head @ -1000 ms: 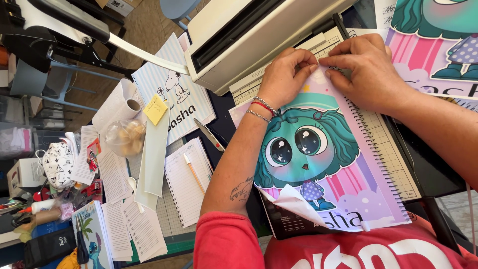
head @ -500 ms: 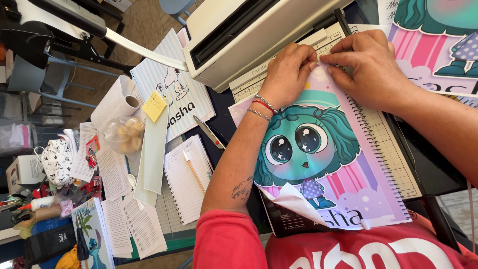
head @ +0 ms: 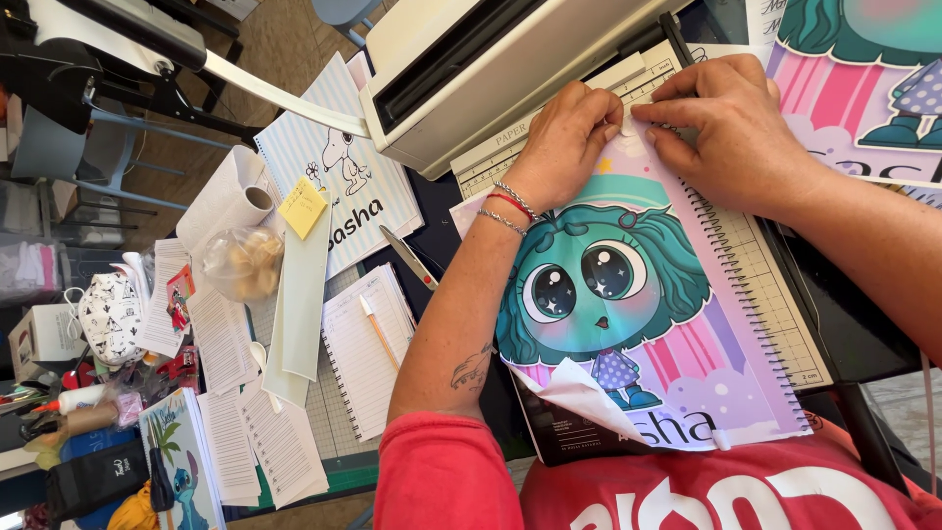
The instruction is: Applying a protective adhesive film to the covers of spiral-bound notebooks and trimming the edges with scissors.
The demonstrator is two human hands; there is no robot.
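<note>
Both hands pinch the top edge of a spiral-bound notebook (head: 638,324): left hand (head: 564,137) and right hand (head: 726,123), fingertips closed on the cover corner. The notebook, teal cartoon cover, lies across a ruled cutting board (head: 765,265) beside a cream binding machine (head: 491,69). Dark tabletop (head: 437,226), crowded: striped printed cover (head: 339,167), yellow sticky note (head: 302,207), lined pad with pencil (head: 368,348), paper roll (head: 235,196). Tiled floor beyond, blue chair (head: 74,162).

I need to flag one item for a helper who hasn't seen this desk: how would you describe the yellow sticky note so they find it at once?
Start at the big cream binding machine at the top. Just left of it lies a blue-striped cover with a cartoon dog. The yellow sticky note sits on that cover's lower left edge, the only small plain yellow square among white pages.
</note>
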